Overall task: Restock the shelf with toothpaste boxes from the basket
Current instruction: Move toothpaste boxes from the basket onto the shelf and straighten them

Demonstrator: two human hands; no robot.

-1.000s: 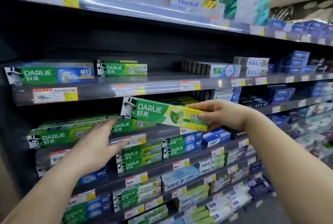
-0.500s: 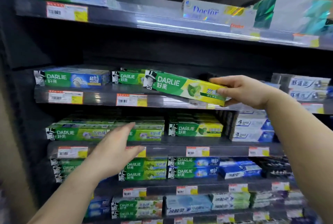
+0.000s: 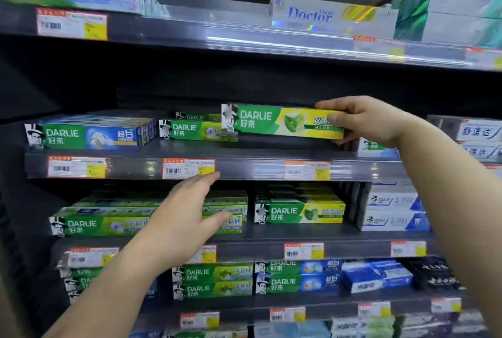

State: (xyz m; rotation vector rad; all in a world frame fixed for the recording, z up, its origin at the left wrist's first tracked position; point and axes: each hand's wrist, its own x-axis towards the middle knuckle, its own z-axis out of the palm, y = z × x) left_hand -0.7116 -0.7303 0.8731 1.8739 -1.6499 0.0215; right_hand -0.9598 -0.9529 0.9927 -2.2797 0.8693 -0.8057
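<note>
Toothpaste shelving is filling the whole view, several dark tiers of boxed stock with price tags along their front rails. Largest in play is the shelf [image 3: 244, 167] at chest height, which is carrying a row of blue-and-green boxes [image 3: 89, 135] at its left, a short green stack [image 3: 194, 129] beside them, and a bare stretch to the right of that stack. Over that bare stretch the right hand [image 3: 364, 123] is gripping one end of the green-and-yellow toothpaste box [image 3: 282, 121], holding it lengthwise and a little above the shelf board, its far end just overlapping the green stack. The left hand [image 3: 187, 218] is hovering lower down, fingers spread and holding nothing, in front of the tier below. To place it well, the box is probably best lowered flat, label facing out, slid back squarely beside the stack, with the free hand steadying neighbours so nothing tips.
</note>
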